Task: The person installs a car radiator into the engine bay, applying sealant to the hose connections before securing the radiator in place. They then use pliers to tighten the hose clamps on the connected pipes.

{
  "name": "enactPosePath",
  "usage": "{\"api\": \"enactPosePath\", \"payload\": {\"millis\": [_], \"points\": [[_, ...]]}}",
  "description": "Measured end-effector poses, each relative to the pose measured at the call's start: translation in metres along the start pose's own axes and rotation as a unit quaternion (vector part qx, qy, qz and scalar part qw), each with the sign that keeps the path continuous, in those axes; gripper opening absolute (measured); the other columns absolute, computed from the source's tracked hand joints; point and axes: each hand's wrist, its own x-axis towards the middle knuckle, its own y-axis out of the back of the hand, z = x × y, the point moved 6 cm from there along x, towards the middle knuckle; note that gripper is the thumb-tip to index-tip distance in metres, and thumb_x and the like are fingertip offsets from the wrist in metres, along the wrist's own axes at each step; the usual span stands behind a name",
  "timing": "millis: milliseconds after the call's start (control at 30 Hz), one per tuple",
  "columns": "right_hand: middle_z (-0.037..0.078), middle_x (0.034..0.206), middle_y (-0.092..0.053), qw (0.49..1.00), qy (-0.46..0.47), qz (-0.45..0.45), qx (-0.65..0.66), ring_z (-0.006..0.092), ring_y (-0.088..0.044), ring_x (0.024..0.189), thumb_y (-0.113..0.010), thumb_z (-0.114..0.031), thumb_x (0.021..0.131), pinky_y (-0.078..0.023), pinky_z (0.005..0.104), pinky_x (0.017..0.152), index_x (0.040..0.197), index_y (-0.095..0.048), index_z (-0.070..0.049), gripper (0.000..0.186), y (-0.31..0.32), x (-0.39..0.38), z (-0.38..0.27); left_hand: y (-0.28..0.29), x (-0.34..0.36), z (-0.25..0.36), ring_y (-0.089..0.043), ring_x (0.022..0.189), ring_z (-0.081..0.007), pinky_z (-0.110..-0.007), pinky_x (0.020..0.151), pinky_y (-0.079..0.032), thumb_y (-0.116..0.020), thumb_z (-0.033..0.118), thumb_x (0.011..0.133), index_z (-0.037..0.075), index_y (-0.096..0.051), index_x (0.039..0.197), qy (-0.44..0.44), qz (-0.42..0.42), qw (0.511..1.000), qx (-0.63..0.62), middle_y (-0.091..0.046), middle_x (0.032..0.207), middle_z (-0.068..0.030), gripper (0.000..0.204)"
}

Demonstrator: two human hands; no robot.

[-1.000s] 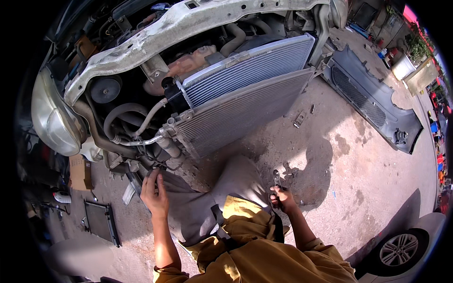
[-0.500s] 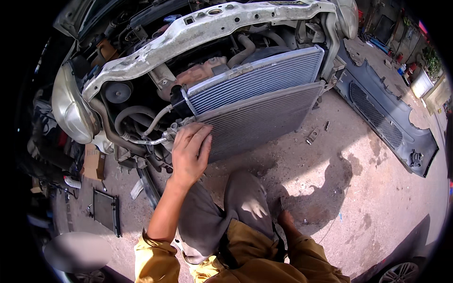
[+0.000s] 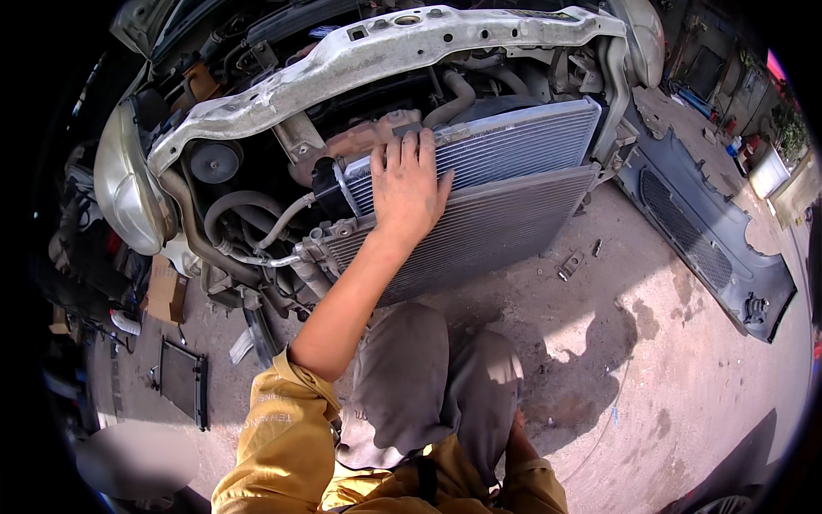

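My left hand [image 3: 407, 184] lies across the front of a radiator [image 3: 522, 141], fingers stretched toward its upper edge and thumb apart. Under the wrist is a grey finned condenser [image 3: 479, 227], tilted forward from the radiator, with a metal pipe [image 3: 278, 259] running to its left end. The black end tank [image 3: 325, 182] of the radiator shows left of my fingers. Of my right arm only the forearm [image 3: 519, 437] appears, down beside my right knee; the knee hides the fingers.
Above the radiator spans the car's bare metal front crossmember [image 3: 342, 73], with a headlight [image 3: 130, 184] on the left. A dark bumper cover [image 3: 698, 227] lies on the ground at right. A small finned panel [image 3: 181, 381] and a cardboard box [image 3: 165, 291] are at left.
My left hand has moved up and right from the condenser's left end onto the radiator face, its fingers spreading. My knees have shifted, and the right forearm is now more hidden.
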Motion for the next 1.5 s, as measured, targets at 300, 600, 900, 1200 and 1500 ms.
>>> {"api": "enactPosePath", "payload": {"millis": [300,600,900,1200,1500], "points": [[0.026,0.121,-0.067,1.0,0.009,-0.016,-0.009,0.0435,-0.064,0.117,-0.054,-0.04,0.096,-0.051,0.0528,0.098,0.119,-0.065,-0.002,0.046,0.009,-0.002,-0.019,0.003,0.034,-0.024,-0.061,0.113,-0.0354,-0.05,0.091,-0.049,-0.069,0.045,0.09,0.002,-0.065,0.122,-0.01,-0.084,0.992,-0.093,-0.066,0.118,-0.0179,0.054],[0.026,0.122,-0.067,0.998,0.022,-0.026,-0.056,0.0436,-0.063,0.118,-0.054,-0.042,0.096,-0.051,0.053,0.099,0.119,-0.066,-0.003,0.047,0.015,-0.002,-0.036,-0.012,0.017,-0.018,-0.06,0.109,-0.0283,-0.045,0.088,-0.046,-0.073,0.037,0.086,0.002,-0.057,0.122,0.004,-0.054,0.998,0.028,-0.063,0.117,-0.0124,0.053],[0.026,0.123,-0.067,0.994,0.015,-0.04,-0.101,0.0436,-0.063,0.119,-0.055,-0.044,0.095,-0.051,0.0531,0.099,0.12,-0.066,-0.004,0.048,0.022,0.005,-0.06,-0.021,0.017,-0.022,-0.057,0.111,-0.0299,-0.043,0.086,-0.042,-0.07,0.027,0.086,0.0,-0.058,0.117,0.025,-0.019,1.0,0.004,-0.061,0.117,-0.0157,0.043],[0.026,0.124,-0.066,0.988,0.006,-0.103,-0.119,0.0437,-0.062,0.12,-0.056,-0.045,0.095,-0.051,0.0532,0.1,0.12,-0.066,-0.005,0.049,0.041,-0.029,-0.085,-0.017,0.019,-0.026,-0.053,0.123,-0.0334,-0.044,0.094,-0.041,-0.076,0.029,0.081,0.0,-0.054,0.129,0.054,-0.076,0.994,-0.051,-0.057,0.131,-0.0188,0.061],[0.03,0.116,-0.067,0.989,0.08,-0.103,-0.062,0.0453,-0.063,0.116,-0.059,-0.043,0.093,-0.05,0.0537,0.098,0.116,-0.065,-0.002,0.047,0.075,-0.155,-0.183,0.017,0.025,-0.055,-0.044,0.133,-0.043,-0.052,0.111,-0.036,-0.075,0.032,0.086,-0.001,-0.046,0.143,0.13,-0.276,0.929,-0.211,-0.046,0.146,-0.0251,0.072]]}}
